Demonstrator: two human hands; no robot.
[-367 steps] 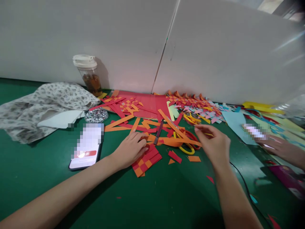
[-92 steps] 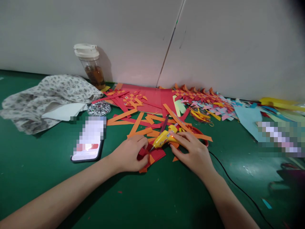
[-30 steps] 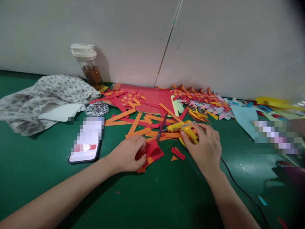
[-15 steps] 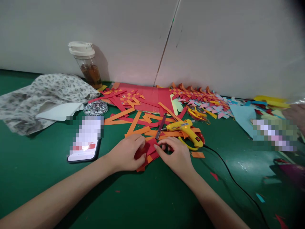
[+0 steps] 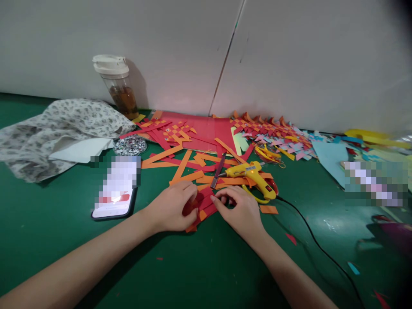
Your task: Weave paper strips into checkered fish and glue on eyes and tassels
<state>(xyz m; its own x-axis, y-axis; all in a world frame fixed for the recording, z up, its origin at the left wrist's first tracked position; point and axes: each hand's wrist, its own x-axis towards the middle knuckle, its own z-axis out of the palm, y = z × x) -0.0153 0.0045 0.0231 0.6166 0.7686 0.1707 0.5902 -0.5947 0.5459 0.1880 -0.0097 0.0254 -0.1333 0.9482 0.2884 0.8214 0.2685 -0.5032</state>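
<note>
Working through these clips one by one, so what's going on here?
A person's left hand holds a red-and-orange paper piece on the green table, with the right hand at its edge. A yellow glue gun lies beyond the right hand, among loose paper strips. A phone lies beside the left forearm.

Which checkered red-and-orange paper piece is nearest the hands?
The front piece, between the left hand and right hand; other checkered pieces lie farther back, on the red sheet or near the wall.
</note>
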